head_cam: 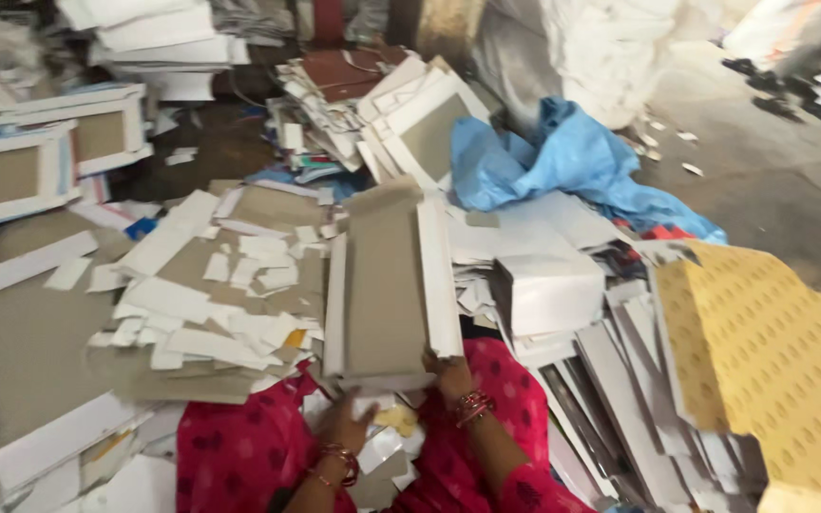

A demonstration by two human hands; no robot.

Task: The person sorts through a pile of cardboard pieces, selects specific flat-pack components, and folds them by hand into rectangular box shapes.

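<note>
Grey board panel (387,280) with white folded edges, frame centre, above lap. Right hand (450,372) pinches near corner at 5 o'clock; left hand (346,426) curled at lower edge (fingers partly hidden). Likely light, stiff, edges crease easily; grip both lower corners.

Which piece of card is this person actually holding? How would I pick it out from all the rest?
Start at the crumpled blue plastic sheet, then look down and left to the pink-clad lap. Both hands, left hand and right hand, grip the near end of a long grey cardboard panel. Unlike the scraps lying flat around it, it has white flaps along both long sides and is lifted up.
</note>
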